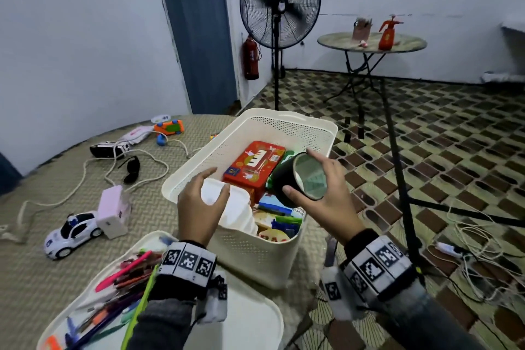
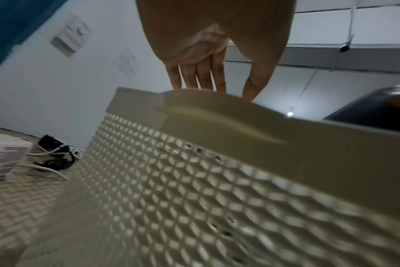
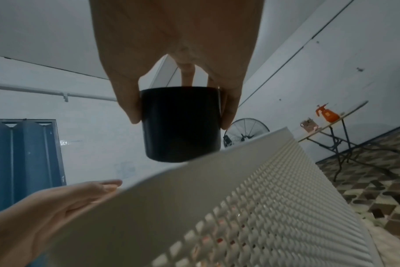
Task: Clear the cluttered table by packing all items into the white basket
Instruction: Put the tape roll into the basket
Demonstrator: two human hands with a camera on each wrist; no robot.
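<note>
Two hands over the white basket [image 1: 257, 258], frame centre: right hand [image 1: 318, 196] pinches the light, stiff tape roll [image 1: 298, 176] by its rims; left hand [image 1: 199, 207] hovers spread, empty

Pale, bare walls [image 1: 71, 45] all round. Blue folding door [image 1: 199, 31] in the corner, red fire extinguisher [image 1: 251, 57] just beside it, black pedestal fan [image 1: 280, 0] next along. Brown-and-cream patterned floor tiles [image 1: 454, 133]. Farther back, a round folding table [image 1: 372, 42] with an orange spray bottle [image 1: 388, 33] on top. Cables [image 1: 477, 239] on the floor at right.
</note>
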